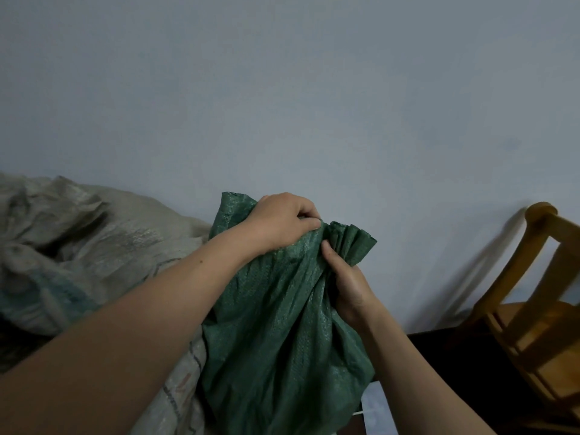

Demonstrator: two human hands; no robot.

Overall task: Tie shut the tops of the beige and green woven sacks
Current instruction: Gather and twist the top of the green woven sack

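The gathered top of the green sack (282,324) is gripped from above by the left hand (282,222), fingers curled; its neck is pinched from the side by the right hand (348,284).

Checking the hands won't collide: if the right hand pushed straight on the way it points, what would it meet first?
The right hand grips the green sack at its gathered neck. Pushing on, up and leftward, it would probably meet the left hand, though depth is unclear.

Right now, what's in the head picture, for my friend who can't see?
Both hands grip the bunched top of a green sack, left hand above, right hand below. A beige sack lies to its left, a chair to the right.
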